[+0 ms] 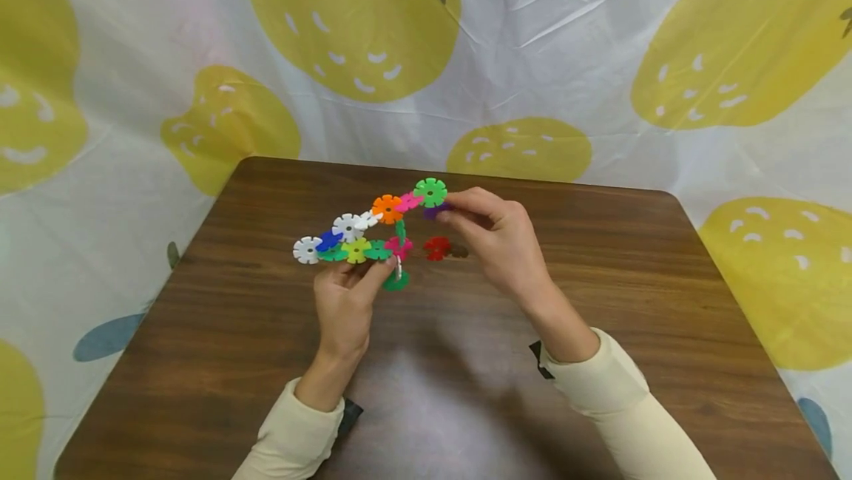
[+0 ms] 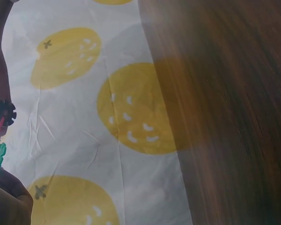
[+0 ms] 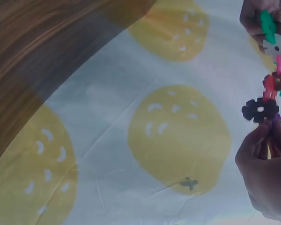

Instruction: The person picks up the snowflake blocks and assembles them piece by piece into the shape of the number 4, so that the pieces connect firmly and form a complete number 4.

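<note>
A structure of interlocked plastic flower discs (image 1: 356, 249) in several colours is held above the table in the head view. My left hand (image 1: 344, 310) pinches its lower row near the yellow and green discs, thumb on the near side. With thumb and forefinger, my right hand (image 1: 495, 240) pinches a purple disc (image 1: 435, 210) beside the bright green disc (image 1: 430, 192) at the upper right end. A red disc (image 1: 437, 248) and a dark disc (image 1: 458, 251) show lower down. From the right wrist, that dark disc (image 3: 260, 110) appears joined to the red parts.
Beneath both hands lies a brown wood-grain table (image 1: 632, 302). A white cloth (image 1: 373, 121) printed with yellow fruit hangs behind it and around its sides. The table's far edge runs beyond the discs.
</note>
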`<state>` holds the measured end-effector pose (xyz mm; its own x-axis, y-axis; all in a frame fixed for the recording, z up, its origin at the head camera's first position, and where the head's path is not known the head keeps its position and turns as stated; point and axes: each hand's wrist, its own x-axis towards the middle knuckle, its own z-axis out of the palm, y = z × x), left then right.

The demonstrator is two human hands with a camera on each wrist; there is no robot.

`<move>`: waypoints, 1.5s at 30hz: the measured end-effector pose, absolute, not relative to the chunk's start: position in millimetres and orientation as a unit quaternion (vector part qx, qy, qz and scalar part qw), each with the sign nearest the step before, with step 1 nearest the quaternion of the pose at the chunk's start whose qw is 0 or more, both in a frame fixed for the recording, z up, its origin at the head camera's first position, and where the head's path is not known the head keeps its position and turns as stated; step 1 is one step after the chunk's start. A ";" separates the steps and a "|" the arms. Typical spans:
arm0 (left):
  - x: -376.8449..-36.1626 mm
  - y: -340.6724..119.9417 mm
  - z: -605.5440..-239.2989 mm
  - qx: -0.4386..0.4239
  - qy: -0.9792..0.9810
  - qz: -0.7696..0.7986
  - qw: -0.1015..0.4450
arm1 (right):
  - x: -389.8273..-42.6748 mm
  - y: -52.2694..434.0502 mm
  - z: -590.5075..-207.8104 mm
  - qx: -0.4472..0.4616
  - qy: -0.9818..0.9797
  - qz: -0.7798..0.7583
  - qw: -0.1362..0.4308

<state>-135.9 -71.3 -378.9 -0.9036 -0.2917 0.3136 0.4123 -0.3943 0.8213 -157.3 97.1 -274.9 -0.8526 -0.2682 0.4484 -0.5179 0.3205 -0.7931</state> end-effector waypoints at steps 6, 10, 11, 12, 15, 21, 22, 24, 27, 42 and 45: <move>-135.6 -68.6 -378.5 -0.065 -0.512 -0.830 0.213 | -157.4 92.0 -277.5 0.231 -0.776 0.577 0.108; -135.6 -67.6 -378.2 -0.063 -0.512 -0.831 0.208 | -156.4 88.9 -274.5 0.238 -0.765 0.586 0.119; -135.7 -67.4 -378.2 -0.065 -0.512 -0.831 0.206 | -156.5 88.2 -273.9 0.241 -0.763 0.588 0.122; -135.8 -67.3 -378.1 -0.065 -0.513 -0.831 0.205 | -156.1 87.5 -273.1 0.244 -0.759 0.591 0.123; -135.7 -66.3 -378.0 -0.066 -0.513 -0.832 0.200 | -155.5 85.7 -271.9 0.249 -0.751 0.600 0.121; -135.0 -64.9 -378.1 -0.070 -0.500 -0.843 0.188 | -155.5 81.9 -272.6 0.266 -0.740 0.606 0.120; -134.9 -64.8 -378.1 -0.071 -0.498 -0.844 0.186 | -155.5 81.5 -272.7 0.268 -0.739 0.606 0.121; -134.8 -64.5 -378.0 -0.074 -0.496 -0.845 0.185 | -155.4 80.9 -273.2 0.270 -0.739 0.605 0.122; -134.9 -64.6 -378.2 -0.075 -0.497 -0.845 0.185 | -155.2 79.8 -273.5 0.274 -0.731 0.614 0.116; -134.1 -63.4 -379.5 -0.071 -0.497 -0.847 0.175 | -154.5 79.4 -271.8 0.291 -0.746 0.582 0.140; -134.3 -62.7 -378.8 -0.067 -0.499 -0.846 0.176 | -154.4 80.2 -271.4 0.295 -0.748 0.577 0.142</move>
